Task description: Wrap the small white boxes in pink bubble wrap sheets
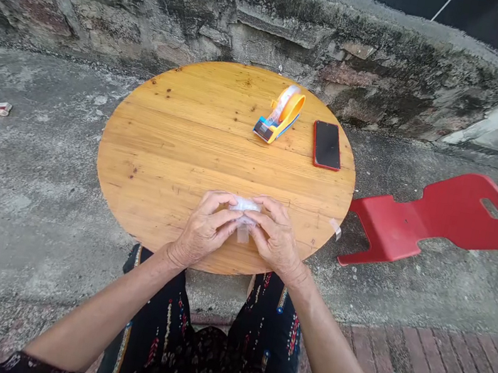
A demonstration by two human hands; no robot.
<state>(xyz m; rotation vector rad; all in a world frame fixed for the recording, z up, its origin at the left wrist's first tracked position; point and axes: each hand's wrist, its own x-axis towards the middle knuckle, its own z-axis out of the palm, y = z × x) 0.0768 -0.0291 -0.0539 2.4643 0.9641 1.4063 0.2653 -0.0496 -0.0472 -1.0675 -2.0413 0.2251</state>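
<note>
My left hand [204, 228] and my right hand [275, 235] meet over the near edge of a round wooden table [164, 147]. Together they pinch a small whitish, translucent wad [245, 212] that looks like crumpled clear tape or plastic; a short strip hangs down from it between my thumbs. Both hands have their fingers curled closed around it. At the table's far side lies a yellow and blue tape dispenser [280, 115] with a clear roll, and a phone in a red case [327, 145] lies to its right.
A strip of clear tape [335, 228] hangs off the table's right edge. A red plastic chair [439, 218] lies tipped over on the concrete to the right. A rough stone wall [256, 28] runs behind the table. A small piece of litter [0, 108] lies far left.
</note>
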